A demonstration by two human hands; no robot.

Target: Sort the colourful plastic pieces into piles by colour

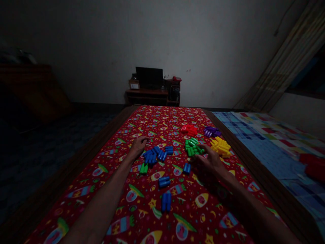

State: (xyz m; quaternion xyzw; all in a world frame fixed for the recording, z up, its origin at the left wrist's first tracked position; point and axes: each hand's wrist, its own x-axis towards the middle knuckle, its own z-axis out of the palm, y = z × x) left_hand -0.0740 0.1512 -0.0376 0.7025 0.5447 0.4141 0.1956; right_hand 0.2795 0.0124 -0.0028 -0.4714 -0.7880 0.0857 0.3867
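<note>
Left hand (138,145), left of centre: fingers curled, contents indiscernible, touching the blue pile (153,156) just to its right. Single blue block (187,168), long axis up-frame, lies just left of the right hand (209,163): fingers loosely spread, empty, beneath the green pile (193,146).

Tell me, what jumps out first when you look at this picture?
The red cloth with its cartoon print glows in the dark room. On it, plastic blocks are sorted by colour: a red pile, a purple pile and a yellow pile at the far right, a green pile beside them and a blue pile in the middle. The left hand rests against the blue pile; the right hand is at the green pile.
</note>
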